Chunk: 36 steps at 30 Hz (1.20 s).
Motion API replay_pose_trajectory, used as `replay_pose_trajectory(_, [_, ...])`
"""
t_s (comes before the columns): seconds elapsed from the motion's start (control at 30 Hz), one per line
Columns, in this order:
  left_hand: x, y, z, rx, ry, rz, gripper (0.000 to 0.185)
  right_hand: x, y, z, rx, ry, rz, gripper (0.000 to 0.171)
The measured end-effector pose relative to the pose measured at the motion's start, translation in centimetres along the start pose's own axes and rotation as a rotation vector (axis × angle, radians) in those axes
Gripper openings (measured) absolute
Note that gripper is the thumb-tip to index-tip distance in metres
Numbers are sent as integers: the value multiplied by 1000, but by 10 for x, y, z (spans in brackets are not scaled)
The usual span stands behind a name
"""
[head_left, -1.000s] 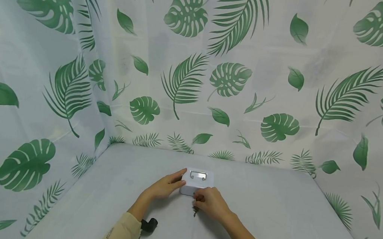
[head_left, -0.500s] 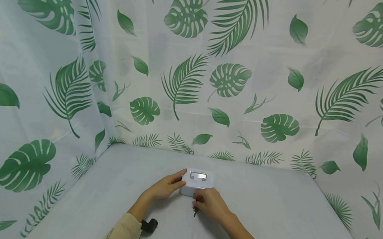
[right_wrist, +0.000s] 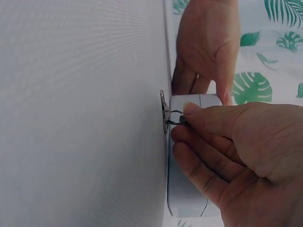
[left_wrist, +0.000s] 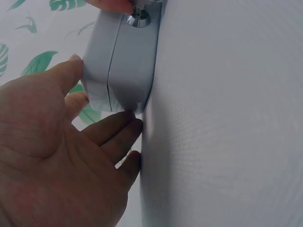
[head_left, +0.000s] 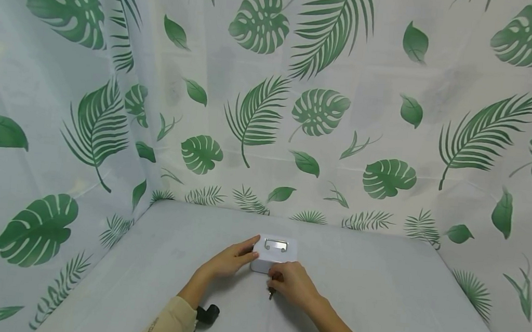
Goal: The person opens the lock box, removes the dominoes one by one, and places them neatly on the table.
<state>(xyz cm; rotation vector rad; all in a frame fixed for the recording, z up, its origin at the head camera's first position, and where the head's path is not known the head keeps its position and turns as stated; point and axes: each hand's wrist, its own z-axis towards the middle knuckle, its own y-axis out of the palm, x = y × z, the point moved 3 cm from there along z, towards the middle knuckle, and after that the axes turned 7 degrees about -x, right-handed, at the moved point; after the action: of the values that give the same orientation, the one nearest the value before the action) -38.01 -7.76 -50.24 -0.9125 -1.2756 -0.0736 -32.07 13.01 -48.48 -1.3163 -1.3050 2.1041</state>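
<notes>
Cash box [head_left: 273,253]: a small white metal box with a folding chrome handle [head_left: 276,245] lying flat on its lid, standing on the tabletop [head_left: 377,300] at lower centre of the head view, between the two hands. The lid appears closed; the seam between lid and body runs unbroken in the left wrist view.

Left hand [head_left: 228,261]: placed against the box's left end, fingers [left_wrist: 113,130] nearly straight along the lower edge and thumb on the lid side. It steadies the box and does not wrap round it.

Right hand [head_left: 295,284]: at the front face of the box, thumb and forefinger pinching a small key [right_wrist: 176,122] at the round chrome lock [left_wrist: 138,18]. A second key or tag [head_left: 271,293] hangs below the hand on a ring. Whether the key is fully seated cannot be told.

Handling, as a judgement: the box looks rigid and light, with smooth painted sides that would slide readily on the tabletop cloth, so bracing one end is sound. The firm places to take hold are the two short ends or the raised handle; the key and lock are small and call for a fingertip pinch.

Surroundings: leaf-printed curtain [head_left: 317,112] on the walls behind and to each side.
</notes>
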Motion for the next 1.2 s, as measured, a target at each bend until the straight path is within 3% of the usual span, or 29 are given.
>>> replay_pose_trajectory(1.2, [1,-1,0,7,-2,9,62,-1,2,0,26,-4,-45,7])
